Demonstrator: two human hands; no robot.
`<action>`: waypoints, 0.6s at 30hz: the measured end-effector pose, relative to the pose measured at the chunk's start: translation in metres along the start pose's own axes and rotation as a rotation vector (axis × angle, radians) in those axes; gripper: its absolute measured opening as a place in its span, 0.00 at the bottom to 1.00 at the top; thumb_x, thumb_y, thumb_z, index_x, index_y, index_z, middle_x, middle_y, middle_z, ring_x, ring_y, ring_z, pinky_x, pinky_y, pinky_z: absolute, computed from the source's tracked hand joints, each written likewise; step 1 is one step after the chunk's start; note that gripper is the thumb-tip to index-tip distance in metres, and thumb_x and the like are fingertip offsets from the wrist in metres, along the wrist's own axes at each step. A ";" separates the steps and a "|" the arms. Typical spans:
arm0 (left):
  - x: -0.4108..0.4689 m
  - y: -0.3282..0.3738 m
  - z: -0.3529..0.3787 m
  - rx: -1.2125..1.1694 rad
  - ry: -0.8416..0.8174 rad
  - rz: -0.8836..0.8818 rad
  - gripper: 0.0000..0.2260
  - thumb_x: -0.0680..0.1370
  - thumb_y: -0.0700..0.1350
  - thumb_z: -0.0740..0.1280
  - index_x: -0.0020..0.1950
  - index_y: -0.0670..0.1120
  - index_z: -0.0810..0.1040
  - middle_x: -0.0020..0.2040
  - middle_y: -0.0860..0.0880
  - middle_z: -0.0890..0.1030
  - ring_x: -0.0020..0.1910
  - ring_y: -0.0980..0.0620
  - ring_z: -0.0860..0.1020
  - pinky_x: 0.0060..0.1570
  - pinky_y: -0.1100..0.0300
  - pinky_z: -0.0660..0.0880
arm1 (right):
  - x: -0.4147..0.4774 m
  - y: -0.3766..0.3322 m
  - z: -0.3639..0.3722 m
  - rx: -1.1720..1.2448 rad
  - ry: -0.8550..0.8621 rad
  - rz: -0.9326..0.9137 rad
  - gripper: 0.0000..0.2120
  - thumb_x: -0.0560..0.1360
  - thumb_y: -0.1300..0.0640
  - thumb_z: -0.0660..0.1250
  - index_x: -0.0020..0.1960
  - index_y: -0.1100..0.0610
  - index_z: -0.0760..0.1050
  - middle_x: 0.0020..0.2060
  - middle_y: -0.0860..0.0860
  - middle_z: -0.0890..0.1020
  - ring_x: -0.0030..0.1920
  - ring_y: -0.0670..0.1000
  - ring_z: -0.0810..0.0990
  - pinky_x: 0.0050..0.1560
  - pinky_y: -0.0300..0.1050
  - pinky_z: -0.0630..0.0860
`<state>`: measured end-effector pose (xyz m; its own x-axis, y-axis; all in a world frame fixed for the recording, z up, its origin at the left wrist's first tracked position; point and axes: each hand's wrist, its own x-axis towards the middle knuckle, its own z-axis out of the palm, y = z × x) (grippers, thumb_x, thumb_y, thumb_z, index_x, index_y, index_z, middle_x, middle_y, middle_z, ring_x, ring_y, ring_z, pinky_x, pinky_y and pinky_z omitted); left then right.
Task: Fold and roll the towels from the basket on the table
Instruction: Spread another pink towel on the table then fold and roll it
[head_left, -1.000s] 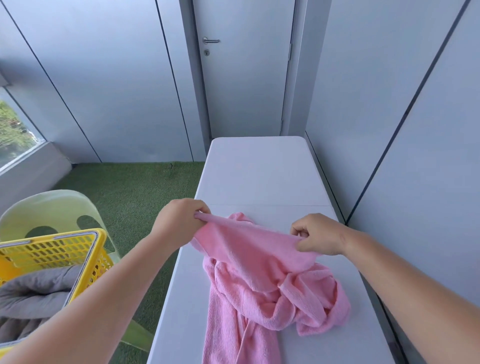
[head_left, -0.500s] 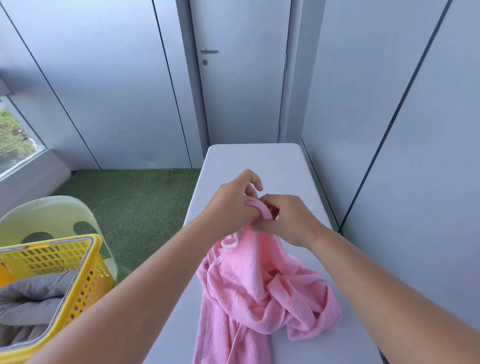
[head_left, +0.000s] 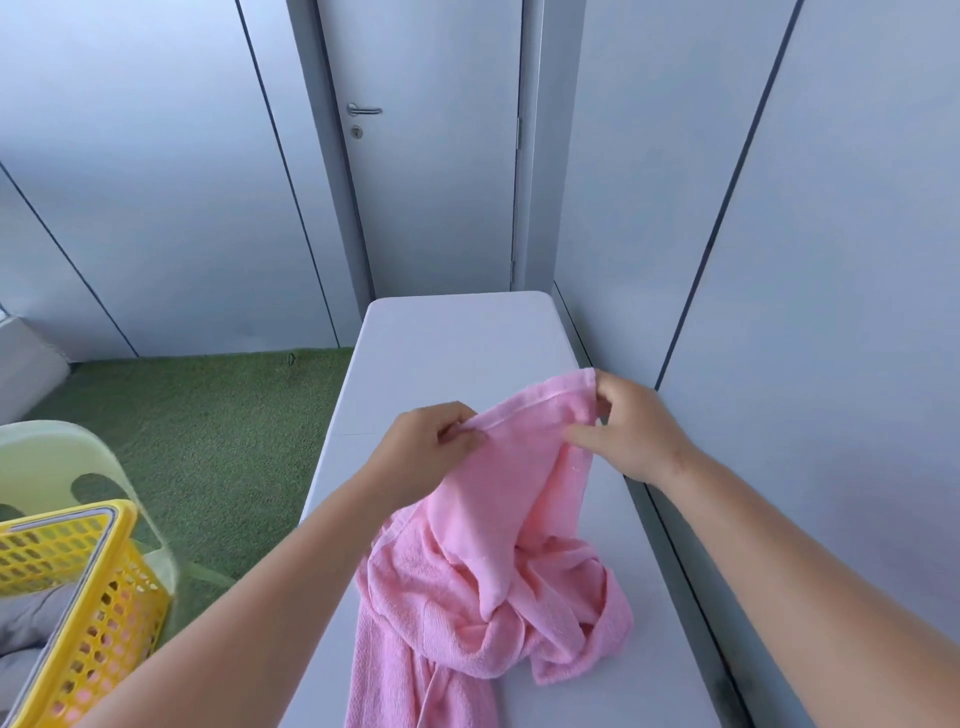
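A pink towel (head_left: 498, 561) lies crumpled on the narrow white table (head_left: 457, 338), its lower part trailing over the near edge. Its hemmed top edge is lifted above the table. My left hand (head_left: 426, 447) pinches that hem at its left end. My right hand (head_left: 634, 426) pinches the hem near the towel's corner on the right. The stretch of hem between the hands is pulled fairly straight. A yellow basket (head_left: 109, 597) stands at the lower left with grey towels (head_left: 31, 623) inside.
A pale green plastic chair (head_left: 67, 457) stands behind the basket. Green artificial turf (head_left: 208, 431) covers the floor left of the table. A grey wall panel runs close along the table's right side, and a closed door (head_left: 431, 156) is beyond its far end.
Half a second ago both hands were bunched together on the towel's edge. They have since moved apart, the right hand sliding along the hem to the corner and stretching it out.
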<state>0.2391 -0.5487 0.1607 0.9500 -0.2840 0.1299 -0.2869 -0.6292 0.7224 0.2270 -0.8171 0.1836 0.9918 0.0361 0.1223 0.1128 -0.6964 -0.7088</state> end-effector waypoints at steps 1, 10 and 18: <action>0.003 0.005 -0.004 0.033 -0.016 0.043 0.06 0.79 0.50 0.68 0.43 0.50 0.78 0.31 0.53 0.71 0.30 0.57 0.66 0.31 0.62 0.63 | -0.002 -0.002 -0.002 -0.064 -0.019 -0.050 0.22 0.65 0.48 0.76 0.57 0.45 0.75 0.48 0.38 0.80 0.44 0.35 0.76 0.47 0.42 0.75; 0.010 0.032 -0.020 0.106 -0.092 0.174 0.08 0.72 0.53 0.75 0.42 0.55 0.77 0.36 0.54 0.79 0.33 0.58 0.72 0.33 0.63 0.67 | 0.018 -0.046 0.031 -0.240 -0.135 -0.303 0.07 0.70 0.56 0.68 0.36 0.57 0.72 0.28 0.50 0.75 0.33 0.53 0.72 0.31 0.45 0.65; -0.023 -0.094 -0.025 0.529 -0.234 -0.156 0.08 0.71 0.54 0.64 0.34 0.54 0.70 0.34 0.53 0.77 0.36 0.51 0.75 0.32 0.59 0.66 | 0.019 -0.001 -0.034 -0.189 0.193 -0.226 0.05 0.73 0.59 0.63 0.42 0.54 0.78 0.32 0.48 0.79 0.35 0.49 0.76 0.35 0.46 0.74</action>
<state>0.2470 -0.4645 0.1067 0.9506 -0.2732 -0.1474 -0.2255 -0.9341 0.2768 0.2440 -0.8396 0.2105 0.9114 0.0812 0.4035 0.2976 -0.8073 -0.5096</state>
